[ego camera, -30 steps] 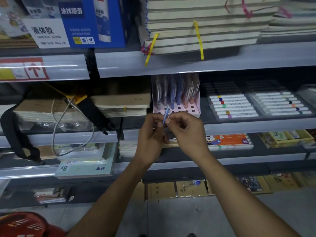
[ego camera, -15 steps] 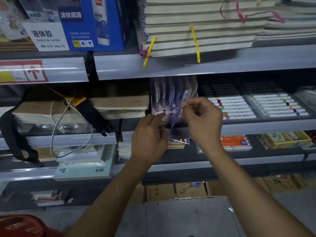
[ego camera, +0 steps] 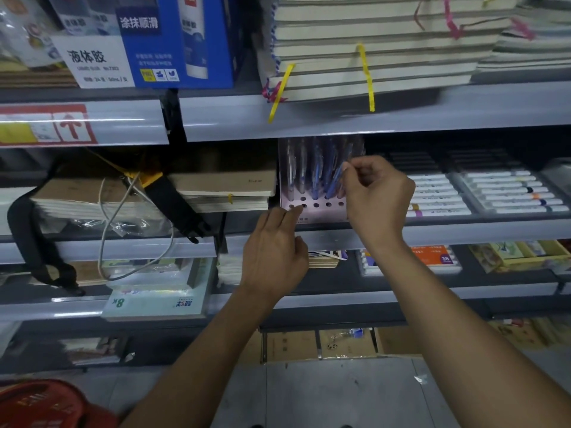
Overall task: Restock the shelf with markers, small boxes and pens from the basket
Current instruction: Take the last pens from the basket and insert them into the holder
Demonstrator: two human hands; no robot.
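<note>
Since half a second ago the right hand [ego camera: 375,196] has gone up a little with the blue pen [ego camera: 335,180], and the pen now stands more upright, its lower end down among the holes of the pink pen holder [ego camera: 312,208]. One second ago both hands held this pen together in front of the shelf; now only the right one has it. Thumb and first finger pinch the top end of the pen, and the other fingers are curled loosely behind.

Left of and below this grip, the left hand [ego camera: 275,251] holds nothing. Its fingers are nearly straight and their tips touch the lower left front corner of the pen holder, as they did half a second ago.

Behind the pinched pen, more pens stand in the back rows of the holder; they are blurred, so I cannot tell how many. Several holes in front of the grip show dark. Just right of the grip, flat trays of markers [ego camera: 441,196] lie on the same shelf [ego camera: 463,233], and below it, one shelf lower, an orange box [ego camera: 432,256] with "36" on it. Left of the grip, past the left hand, is a stack of brown notebooks [ego camera: 225,189], with a black strap [ego camera: 176,205] and a grey cable beside it. Far below and to the left, at the corner of the view, is the red basket [ego camera: 40,403].
</note>
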